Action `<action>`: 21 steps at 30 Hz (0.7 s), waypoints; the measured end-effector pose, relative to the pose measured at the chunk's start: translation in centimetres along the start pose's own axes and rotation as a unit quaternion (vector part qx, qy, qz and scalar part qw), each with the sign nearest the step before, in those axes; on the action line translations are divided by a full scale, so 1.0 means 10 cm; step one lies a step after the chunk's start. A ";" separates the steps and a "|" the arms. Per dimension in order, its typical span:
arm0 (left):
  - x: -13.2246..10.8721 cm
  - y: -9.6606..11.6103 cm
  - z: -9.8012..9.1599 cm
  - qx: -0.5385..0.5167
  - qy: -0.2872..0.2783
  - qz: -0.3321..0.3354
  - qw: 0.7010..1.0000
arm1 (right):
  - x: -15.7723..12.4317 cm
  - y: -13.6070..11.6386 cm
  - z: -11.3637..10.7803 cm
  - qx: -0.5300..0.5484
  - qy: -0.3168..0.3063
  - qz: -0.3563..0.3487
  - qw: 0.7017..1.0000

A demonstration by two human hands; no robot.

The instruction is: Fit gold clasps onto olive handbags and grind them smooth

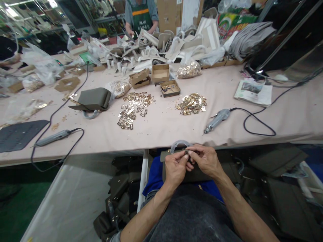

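Observation:
On my lap lies a dark olive handbag [174, 173], its handle [179, 144] wrapped in clear plastic. My left hand [176, 165] and my right hand [205, 159] meet over the bag's upper part, fingertips pinched close together. Something small and dark sits between the fingertips, too small and covered to name. On the table ahead are two piles of gold-coloured metal plates, a left pile [128, 112] and a right pile [191, 104]. An electric screwdriver [217, 120] rests on the table beyond my right hand.
A second electric screwdriver [52, 137] with its cord lies at the left. Another olive bag [92, 99] stands near a small open box of hardware [170, 89]. Pale bag parts [156, 47] are heaped at the back, where a person [141, 18] works. A booklet [253, 92] lies right.

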State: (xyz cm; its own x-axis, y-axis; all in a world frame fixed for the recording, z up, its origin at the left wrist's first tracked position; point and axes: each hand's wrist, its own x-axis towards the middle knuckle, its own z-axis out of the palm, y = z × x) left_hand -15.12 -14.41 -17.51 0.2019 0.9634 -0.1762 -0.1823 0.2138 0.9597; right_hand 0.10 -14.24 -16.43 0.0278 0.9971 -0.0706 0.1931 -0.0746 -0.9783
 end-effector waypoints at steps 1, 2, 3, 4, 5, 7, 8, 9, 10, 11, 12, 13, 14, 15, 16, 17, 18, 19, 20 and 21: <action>0.00 0.00 0.00 0.001 0.002 -0.002 1.000 | 0.00 0.01 0.00 -0.006 0.003 -0.001 1.000; 0.01 -0.01 0.00 0.003 0.003 -0.004 1.000 | 0.00 0.02 0.00 -0.012 0.006 -0.003 1.000; 0.01 0.00 0.00 0.007 0.003 -0.005 1.000 | 0.01 0.03 0.01 -0.016 0.005 -0.003 1.000; 0.01 0.00 0.00 0.014 0.004 -0.006 1.000 | 0.01 0.03 0.01 -0.020 0.004 -0.003 1.000; 0.01 0.01 0.00 0.021 0.004 -0.007 1.000 | 0.01 0.04 0.01 -0.022 0.002 -0.002 1.000; 0.01 0.03 0.01 0.037 0.011 -0.009 0.999 | 0.01 0.05 0.02 -0.025 0.001 0.005 1.000; 0.01 0.04 0.02 0.045 0.016 -0.009 0.999 | 0.01 0.04 0.03 -0.026 0.001 0.009 1.000; 0.01 0.05 0.02 0.051 0.022 -0.007 0.998 | 0.02 0.04 0.03 -0.027 0.002 0.013 1.000; 0.01 0.05 0.03 0.056 0.026 -0.006 0.998 | 0.02 0.04 0.03 -0.025 0.003 0.018 1.000; 0.01 0.05 0.04 0.059 0.029 -0.005 0.998 | 0.02 0.03 0.04 -0.021 0.004 0.025 0.999; 0.01 0.05 0.05 0.060 0.031 -0.006 0.998 | 0.02 0.02 0.03 -0.016 0.005 0.031 0.999; 0.01 0.05 0.05 0.059 0.032 -0.007 0.998 | 0.03 0.01 0.03 -0.008 0.004 0.037 0.999; 0.01 0.04 0.06 0.057 0.034 -0.010 0.998 | 0.03 0.00 0.02 0.001 -0.001 0.041 0.999; 0.01 0.04 0.06 0.055 0.039 -0.011 0.998 | 0.03 0.00 0.02 0.010 -0.007 0.042 0.999; 0.02 0.04 0.07 0.053 0.045 -0.012 0.997 | 0.03 0.00 0.01 0.018 -0.013 0.041 0.999; 0.02 0.03 0.07 0.051 0.051 -0.012 0.997 | 0.02 0.00 0.00 0.025 -0.018 0.039 0.999; 0.03 0.03 0.06 0.048 0.052 -0.013 0.997 | 0.02 0.00 0.00 0.030 -0.018 0.039 0.999; 0.04 0.03 0.06 0.043 0.049 -0.017 0.998 | 0.02 0.01 0.00 0.034 -0.014 0.040 0.999; 0.04 0.03 0.05 0.037 0.042 -0.023 0.998 | 0.01 0.02 0.00 0.037 -0.009 0.043 0.998; 0.04 0.02 0.04 0.031 0.033 -0.030 0.999 | 0.01 0.04 0.00 0.041 -0.006 0.047 0.998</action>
State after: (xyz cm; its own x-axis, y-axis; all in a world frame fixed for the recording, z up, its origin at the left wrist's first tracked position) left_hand -14.68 -14.03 -17.29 0.1456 0.9585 -0.2451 -0.1116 0.2621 0.9586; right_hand 0.15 -14.16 -16.80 0.0308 0.9859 -0.1645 0.1090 -0.1669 -0.9799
